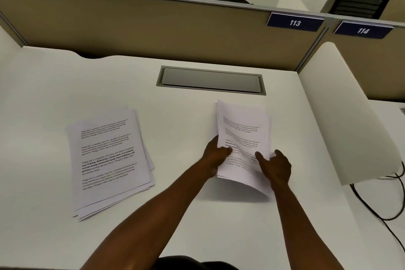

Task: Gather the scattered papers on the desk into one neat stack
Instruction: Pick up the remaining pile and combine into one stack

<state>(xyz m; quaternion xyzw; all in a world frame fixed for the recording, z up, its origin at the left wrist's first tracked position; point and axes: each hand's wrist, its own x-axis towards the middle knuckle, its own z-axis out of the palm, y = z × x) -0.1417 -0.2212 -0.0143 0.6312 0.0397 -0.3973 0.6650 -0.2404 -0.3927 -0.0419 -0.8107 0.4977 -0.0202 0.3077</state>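
Note:
A bundle of printed white papers [243, 129] is lifted off the white desk [186, 116], right of centre, its near edge bent and casting a shadow below. My left hand [215, 155] grips the bundle's left edge, thumb on the top sheet. My right hand [275, 166] holds the lower right side, fingers under the sheets and thumb on top. A second pile of printed papers [107, 158] lies flat on the desk to the left, its sheets slightly fanned and tilted.
A grey cable hatch [211, 80] is set in the desk behind the papers. A tan partition [153, 28] with plates 113 and 114 closes the back. A white side divider [348, 116] stands on the right, with black cables [377, 210] past it.

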